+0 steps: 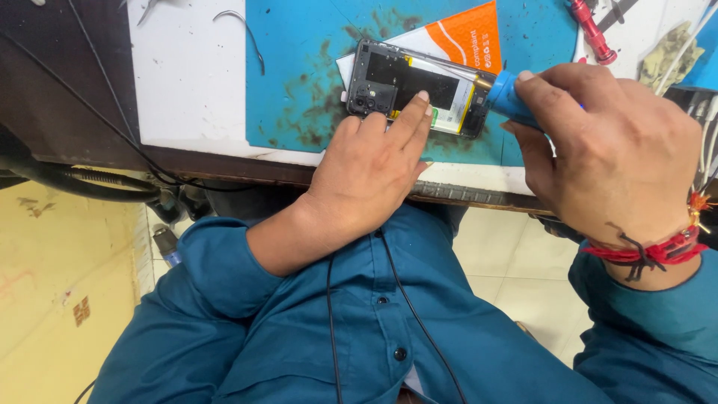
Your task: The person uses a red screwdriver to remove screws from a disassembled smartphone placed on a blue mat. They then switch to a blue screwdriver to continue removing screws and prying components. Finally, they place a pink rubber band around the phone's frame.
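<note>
**Steady on the opened phone**

My left hand point(370, 168) lies flat and loose over the near edge of the opened smartphone point(415, 88), fingers spread, the middle fingertip pressing just beside the camera block. It grips nothing; it only pins the phone down. The phone sits back-cover off on the stained blue mat point(299, 67), near the front edge of the worktop point(187, 82), with an orange-and-white card point(464, 37) tucked partly under it.

My right hand point(606, 161) is curled closed around a blue-handled tool point(512, 101), thumb on top, its tip meeting the phone's right end. I take it for a precision screwdriver, though the tip is hidden behind the handle.

To do this well, I judge the tool should stay square to the board, with light downward pressure and small turns from the fingertips, not the wrist. The left hand should keep its weight off the battery and press only on the frame, so the phone cannot skate on the mat.

My right wrist is bent inward, forearm coming from the right; the left forearm crosses my chest from below.
</note>
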